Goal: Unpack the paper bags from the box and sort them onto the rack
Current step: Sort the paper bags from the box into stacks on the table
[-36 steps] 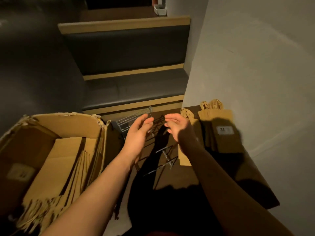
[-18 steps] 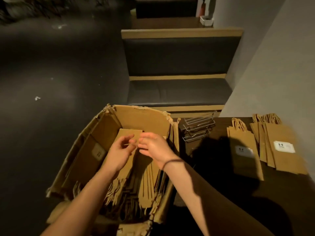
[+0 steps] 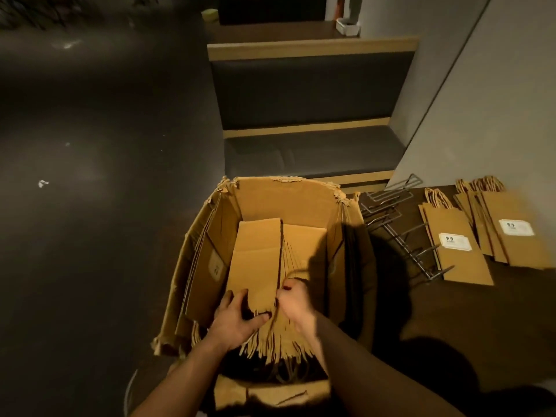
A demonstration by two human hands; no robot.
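An open cardboard box stands in front of me, packed with flat brown paper bags whose twine handles point toward me. My left hand grips the near end of the top stack of bags, thumb on top. Beside it, my right hand digs its curled fingers into the gap between the stacks and holds bags there. A wire rack lies on the dark table to the right of the box. Two piles of labelled bags lie flat past the rack.
A dark cushioned bench with wooden trim stands behind the box. The grey wall borders the table on the right. Dark floor spreads to the left with a small white scrap on it.
My view swung from the table to the box. Both hands moved from over the rack into the box and came down to the near end of the bag stacks, taking hold of bags.
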